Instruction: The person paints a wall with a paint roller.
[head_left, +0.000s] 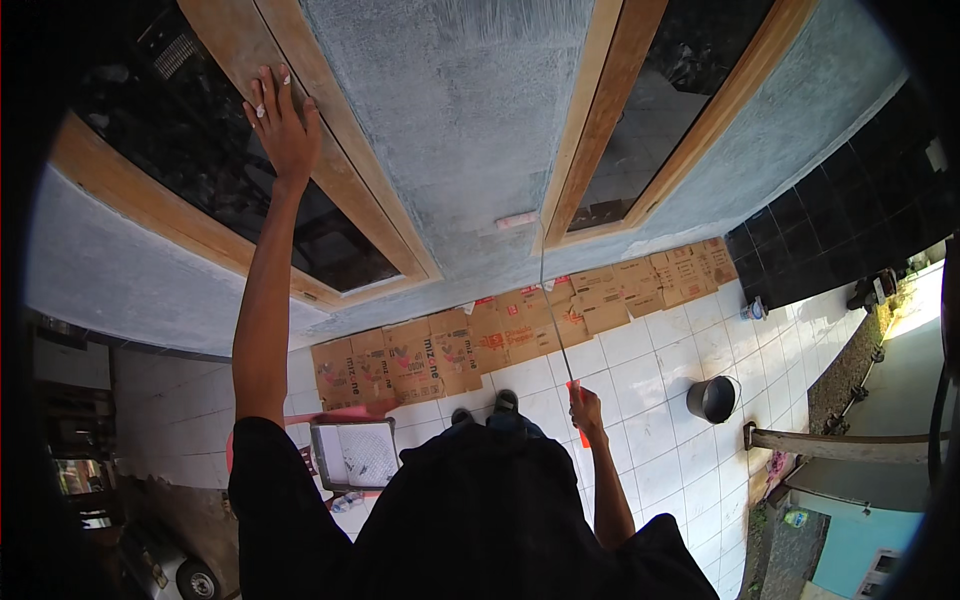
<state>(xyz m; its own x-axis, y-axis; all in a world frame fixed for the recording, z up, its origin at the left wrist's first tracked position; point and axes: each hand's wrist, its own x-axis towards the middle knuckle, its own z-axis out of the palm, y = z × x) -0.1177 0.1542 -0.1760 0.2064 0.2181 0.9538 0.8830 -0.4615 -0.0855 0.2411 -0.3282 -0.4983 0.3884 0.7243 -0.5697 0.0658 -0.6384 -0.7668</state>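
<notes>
My left hand (283, 135), with white paint spots on its fingers, lies spread against the wooden window frame (341, 176) at the upper left. My right hand (586, 411) grips the orange handle of a paint roller low at centre right. The roller's long wire rod runs up to its pale, pinkish sleeve (516, 220), which is at the grey wall (450, 127) between two windows, close to the lower corner of the right wooden frame (581, 142). The wall looks streaked and unevenly coated.
Flattened cardboard (442, 352) lines the wall's base on white floor tiles (645, 375). A paint tray (356, 453) rests on a red plastic chair (307, 420) at left, near a plastic bottle (347, 502). A black bucket (713, 399) and a small tub (754, 309) stand at right.
</notes>
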